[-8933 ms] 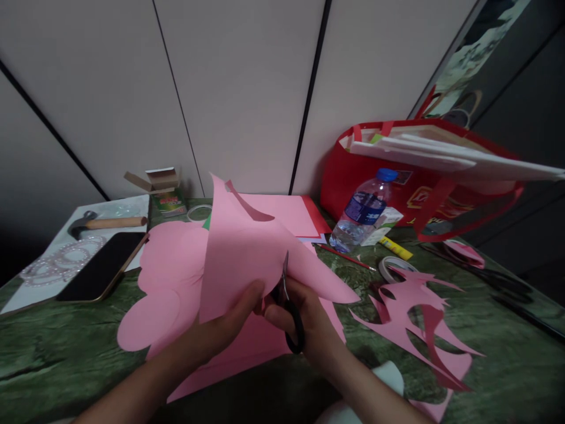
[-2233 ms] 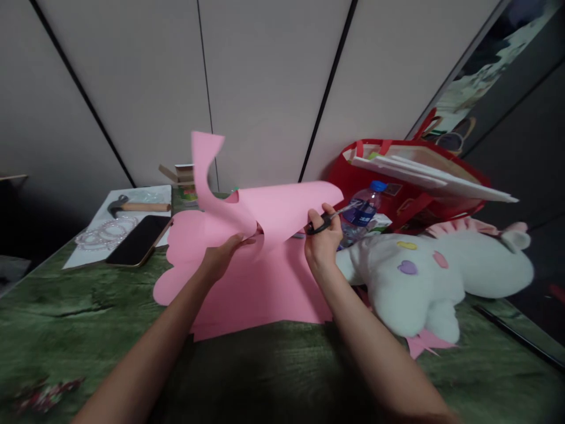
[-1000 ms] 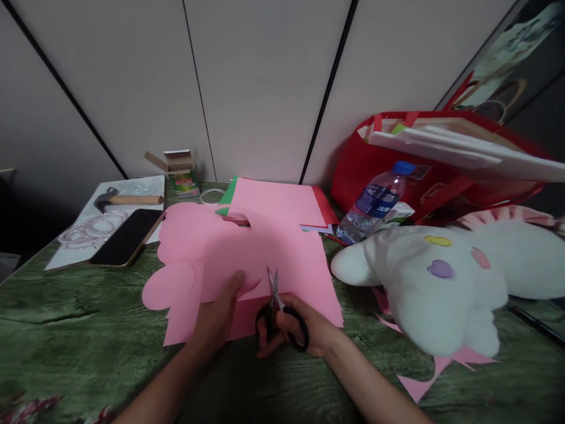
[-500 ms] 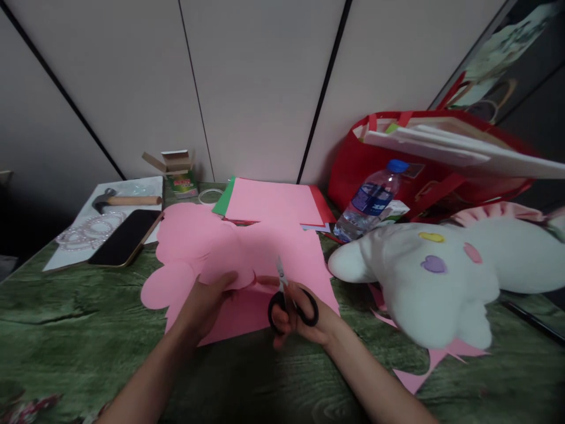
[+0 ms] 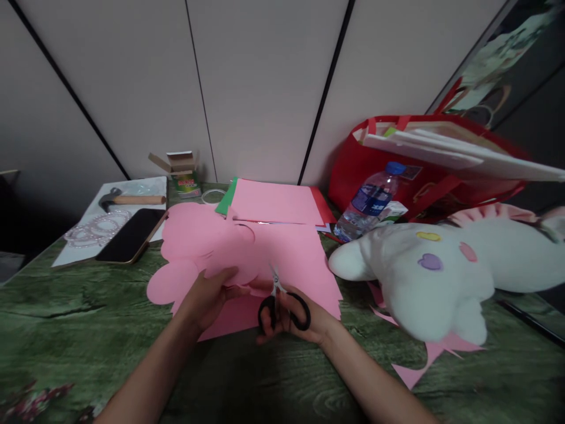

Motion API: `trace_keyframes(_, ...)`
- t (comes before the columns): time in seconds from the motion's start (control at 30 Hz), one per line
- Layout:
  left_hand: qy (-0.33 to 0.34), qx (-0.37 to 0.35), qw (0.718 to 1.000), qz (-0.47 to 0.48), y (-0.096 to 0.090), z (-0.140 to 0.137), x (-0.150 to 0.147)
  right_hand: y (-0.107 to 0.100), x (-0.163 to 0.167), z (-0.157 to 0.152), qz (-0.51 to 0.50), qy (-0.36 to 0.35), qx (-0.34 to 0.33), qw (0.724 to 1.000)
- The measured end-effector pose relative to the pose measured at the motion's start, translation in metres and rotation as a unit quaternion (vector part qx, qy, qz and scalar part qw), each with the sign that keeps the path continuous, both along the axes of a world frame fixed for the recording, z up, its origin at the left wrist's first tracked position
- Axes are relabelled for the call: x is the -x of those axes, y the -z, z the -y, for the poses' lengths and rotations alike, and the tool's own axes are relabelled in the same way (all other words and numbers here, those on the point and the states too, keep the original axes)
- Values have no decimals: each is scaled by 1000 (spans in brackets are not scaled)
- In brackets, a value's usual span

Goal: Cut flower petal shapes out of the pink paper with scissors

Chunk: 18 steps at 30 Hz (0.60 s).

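My left hand (image 5: 203, 301) pinches the lower edge of a pink paper cut-out (image 5: 232, 250) with rounded, scalloped edges. In my right hand (image 5: 315, 318) is a pair of scissors (image 5: 276, 287) with black handle loops, its blades pointing away from me and looking slightly apart. The blades are above a larger pink sheet (image 5: 295, 253) and to the right of the cut-out. More rounded pink pieces (image 5: 174, 282) lie to the left, overlapping the sheet.
Behind is a stack of coloured paper (image 5: 276, 201). A phone (image 5: 132, 235), a hammer (image 5: 136, 200) and a small open box (image 5: 185, 179) stand left. To the right are a water bottle (image 5: 368, 203), a red bag (image 5: 348, 171), a white plush toy (image 5: 415, 294) and pink scraps (image 5: 410, 375).
The scissors and my right hand have shifted slightly left and toward me. The cut-out's edge has turned a little, and a fold now shows at its upper right.
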State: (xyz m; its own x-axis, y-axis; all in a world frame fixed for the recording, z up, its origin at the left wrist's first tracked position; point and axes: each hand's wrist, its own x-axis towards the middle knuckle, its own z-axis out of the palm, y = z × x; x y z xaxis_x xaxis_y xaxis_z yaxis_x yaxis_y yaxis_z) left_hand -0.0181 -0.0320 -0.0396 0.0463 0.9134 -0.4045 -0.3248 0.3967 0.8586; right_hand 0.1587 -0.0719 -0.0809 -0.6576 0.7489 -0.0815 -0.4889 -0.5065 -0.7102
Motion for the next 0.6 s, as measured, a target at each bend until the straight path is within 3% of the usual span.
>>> trace_keyframes(0.33,-2,-23,1000,9,3,3,-8,4,7,3,3,-11,-15,1000)
trace_keyframes(0.5,-58,-39,998,7,1,9,-15,5,10,2,-9,-3,4,1000)
trace_keyframes(0.6,-83,-46,995,17,-9,11,-17,4,9,2,1,-2,-17,1000)
